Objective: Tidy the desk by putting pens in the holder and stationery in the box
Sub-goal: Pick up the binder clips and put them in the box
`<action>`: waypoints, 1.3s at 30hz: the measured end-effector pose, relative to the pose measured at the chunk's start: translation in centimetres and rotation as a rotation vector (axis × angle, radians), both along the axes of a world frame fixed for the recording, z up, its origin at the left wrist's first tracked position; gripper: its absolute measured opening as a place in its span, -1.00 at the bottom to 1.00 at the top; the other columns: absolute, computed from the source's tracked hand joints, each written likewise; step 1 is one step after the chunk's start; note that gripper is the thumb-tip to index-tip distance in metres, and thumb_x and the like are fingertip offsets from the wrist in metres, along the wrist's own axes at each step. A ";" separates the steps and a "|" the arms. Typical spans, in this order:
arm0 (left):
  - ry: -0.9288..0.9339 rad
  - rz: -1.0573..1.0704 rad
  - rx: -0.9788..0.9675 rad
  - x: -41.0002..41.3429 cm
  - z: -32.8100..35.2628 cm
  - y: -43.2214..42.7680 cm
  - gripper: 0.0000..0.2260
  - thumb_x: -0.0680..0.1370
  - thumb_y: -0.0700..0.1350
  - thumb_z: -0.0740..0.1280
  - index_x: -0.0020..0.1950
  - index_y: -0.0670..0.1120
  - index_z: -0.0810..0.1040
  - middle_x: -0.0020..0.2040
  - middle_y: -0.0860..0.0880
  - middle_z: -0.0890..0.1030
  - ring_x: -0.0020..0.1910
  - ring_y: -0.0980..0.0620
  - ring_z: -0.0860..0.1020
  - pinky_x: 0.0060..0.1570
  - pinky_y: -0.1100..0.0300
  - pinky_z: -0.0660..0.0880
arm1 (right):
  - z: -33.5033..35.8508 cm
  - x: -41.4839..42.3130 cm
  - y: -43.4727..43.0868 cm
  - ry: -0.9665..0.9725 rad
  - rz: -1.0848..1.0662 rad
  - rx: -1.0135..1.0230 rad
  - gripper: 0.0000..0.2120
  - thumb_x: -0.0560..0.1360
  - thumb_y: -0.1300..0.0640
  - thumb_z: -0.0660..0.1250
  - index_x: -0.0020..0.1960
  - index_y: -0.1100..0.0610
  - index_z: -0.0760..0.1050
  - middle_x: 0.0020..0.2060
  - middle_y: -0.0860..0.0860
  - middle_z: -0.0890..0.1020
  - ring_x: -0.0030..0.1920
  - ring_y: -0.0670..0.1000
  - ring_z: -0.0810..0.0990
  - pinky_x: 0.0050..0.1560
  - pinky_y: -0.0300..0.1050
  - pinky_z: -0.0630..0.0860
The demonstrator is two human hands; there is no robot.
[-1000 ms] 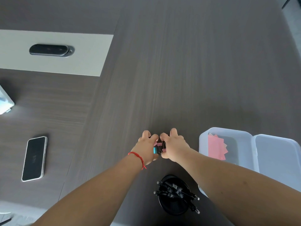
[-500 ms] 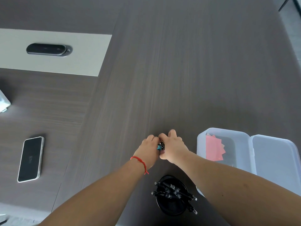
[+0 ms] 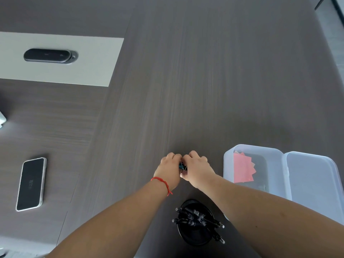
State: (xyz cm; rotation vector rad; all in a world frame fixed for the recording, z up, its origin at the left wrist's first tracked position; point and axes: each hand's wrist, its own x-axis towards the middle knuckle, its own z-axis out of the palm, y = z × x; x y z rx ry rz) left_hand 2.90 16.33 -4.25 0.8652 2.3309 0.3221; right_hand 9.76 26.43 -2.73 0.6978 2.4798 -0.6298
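Head view: nearest you, the holder [image 3: 195,223] already held the pens [image 3: 200,218]. Beyond the holder, your left hand [image 3: 170,169] and right hand [image 3: 198,169] cupped shut around small clips [image 3: 182,166]; they weren't yet in the box [image 3: 256,165], right of the holder, pink notes [image 3: 243,169] inside.

Single head-worn wide-angle view, aimed forward and steeply down at the dark desk [image 3: 204,81]. Both forearms are seen entering from the bottom edge, meeting just below centre at the left hand [image 3: 170,170] and right hand [image 3: 198,169]. The pen holder [image 3: 195,237] is framed nearer the camera than the fingers, the open box [image 3: 260,151] to their right, a phone [image 3: 30,184] far to their left. Straight lines are bowed at the margins. No second view is given.
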 end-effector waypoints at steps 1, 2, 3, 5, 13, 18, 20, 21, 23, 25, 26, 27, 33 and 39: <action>-0.007 0.000 -0.006 -0.1 0.0 0.1 -0.72 0.52 -0.26 0.20 0.22 -0.07 0.41 0.19 -0.04 0.41 0.19 -0.08 0.41 0.04 0.07 0.53 | 0.0 0.1 0.0 0.003 0.005 0.001 -0.61 0.51 -0.03 0.32 0.29 0.09 0.38 0.24 0.05 0.39 0.10 0.21 0.44 0.01 -0.04 0.46; -0.014 -0.004 -0.017 -0.1 0.0 0.2 -0.72 0.52 -0.26 0.21 0.21 -0.08 0.41 0.19 -0.05 0.41 0.18 -0.08 0.41 0.04 0.07 0.53 | 0.0 0.1 0.0 0.007 0.006 0.001 -0.61 0.52 -0.02 0.32 0.29 0.10 0.39 0.24 0.05 0.39 0.10 0.22 0.44 0.02 -0.03 0.47; -0.018 -0.002 -0.021 -0.1 0.1 0.4 -0.72 0.51 -0.27 0.21 0.21 -0.09 0.41 0.20 -0.06 0.40 0.18 -0.08 0.41 0.05 0.07 0.53 | 0.1 0.2 0.0 0.010 0.003 0.001 -0.61 0.52 -0.01 0.31 0.29 0.10 0.39 0.24 0.05 0.39 0.11 0.22 0.44 0.03 -0.03 0.48; -0.007 -0.003 -0.024 0.1 0.2 0.6 -0.71 0.51 -0.29 0.19 0.22 -0.12 0.40 0.22 -0.09 0.39 0.17 -0.09 0.41 0.09 0.09 0.51 | 0.2 0.3 0.0 0.020 -0.014 -0.003 -0.63 0.52 0.00 0.31 0.28 0.11 0.40 0.25 0.05 0.39 0.11 0.22 0.45 0.06 -0.01 0.49; -0.027 0.003 0.014 1.4 0.3 0.3 -0.77 0.54 -0.28 0.14 0.18 -0.17 0.38 0.21 -0.11 0.41 0.14 -0.11 0.45 0.08 0.11 0.46 | -0.2 1.5 -0.5 0.090 -0.113 -0.064 -0.70 0.56 0.12 0.22 0.28 0.04 0.43 0.25 0.02 0.39 0.10 0.19 0.46 0.11 -0.02 0.50; -0.065 0.077 0.045 1.2 0.7 0.2 -0.90 0.55 -0.23 0.17 0.05 -0.13 0.38 0.14 -0.13 0.49 -0.01 -0.09 0.48 -0.07 0.12 0.42 | -0.4 2.0 -0.5 0.127 -0.132 -0.073 -0.70 0.57 0.17 0.19 0.29 0.05 0.43 0.24 0.02 0.40 0.12 0.17 0.45 0.11 -0.03 0.50; -0.093 0.087 0.078 1.1 0.6 0.1 -0.78 0.54 -0.25 0.17 0.17 -0.07 0.36 0.17 -0.09 0.50 0.00 -0.07 0.48 -0.03 0.09 0.47 | -0.5 2.2 -0.6 0.138 -0.143 -0.079 -0.73 0.57 0.18 0.19 0.25 0.06 0.44 0.23 0.02 0.41 0.11 0.17 0.45 0.09 -0.04 0.51; -0.106 0.062 0.083 1.0 0.6 0.1 -0.63 0.53 -0.26 0.17 0.31 0.00 0.32 0.21 -0.06 0.49 0.05 -0.07 0.50 0.03 0.07 0.49 | -0.5 2.3 -0.7 0.141 -0.149 -0.083 -0.74 0.56 0.18 0.20 0.23 0.08 0.45 0.22 0.01 0.41 0.10 0.16 0.46 0.08 -0.04 0.50; -0.103 -0.034 0.033 0.7 0.5 0.1 -0.41 0.52 -0.28 0.16 0.49 0.14 0.17 0.24 -0.02 0.43 0.13 -0.07 0.51 0.10 0.05 0.52 | -0.6 2.4 -0.7 0.146 -0.166 -0.092 -0.77 0.54 0.20 0.21 0.18 0.09 0.47 0.20 0.01 0.42 0.09 0.16 0.46 0.07 -0.05 0.50; -0.097 -0.100 -0.032 0.3 0.5 0.5 -0.39 0.51 -0.28 0.15 0.50 0.16 0.17 0.22 -0.05 0.39 0.13 -0.10 0.51 0.12 0.00 0.53 | -0.8 2.6 -0.7 0.159 -0.187 -0.108 -0.78 0.51 0.22 0.22 0.14 0.10 0.48 0.18 0.01 0.44 0.08 0.16 0.46 0.07 -0.05 0.50; -0.097 -0.104 -0.045 0.3 0.4 0.8 -0.43 0.51 -0.27 0.15 0.48 0.13 0.22 0.22 -0.07 0.38 0.11 -0.12 0.51 0.12 -0.02 0.53 | -0.8 2.7 -0.7 0.162 -0.201 -0.115 -0.78 0.51 0.23 0.23 0.13 0.10 0.49 0.18 0.01 0.44 0.08 0.16 0.46 0.07 -0.05 0.50; -0.097 -0.096 -0.044 0.3 0.5 1.0 -0.49 0.51 -0.26 0.15 0.43 0.10 0.29 0.20 -0.09 0.38 0.05 -0.14 0.52 0.10 -0.04 0.53 | -0.9 2.8 -0.6 0.164 -0.216 -0.119 -0.79 0.50 0.24 0.23 0.12 0.10 0.49 0.17 0.01 0.44 0.08 0.16 0.46 0.07 -0.06 0.50; -0.024 -0.090 -0.073 0.5 0.4 1.8 -0.82 0.53 -0.20 0.21 0.12 -0.09 0.43 0.11 -0.15 0.41 -0.22 -0.14 0.43 -0.07 -0.04 0.54 | -0.7 3.3 -0.5 0.197 -0.331 -0.173 -0.81 0.47 0.27 0.24 0.03 0.11 0.53 0.14 0.01 0.45 0.08 0.17 0.49 0.09 -0.07 0.50; -0.119 0.156 0.010 0.5 1.3 1.5 -0.89 0.57 -0.19 0.17 0.05 -0.18 0.42 0.03 -0.19 0.48 -0.23 -0.15 0.49 -0.22 0.13 0.42 | 1.2 4.3 0.0 0.275 -0.530 -0.297 -0.80 0.42 0.31 0.28 -0.18 0.01 0.44 0.02 -0.04 0.44 -0.06 0.06 0.59 -0.05 -0.07 0.58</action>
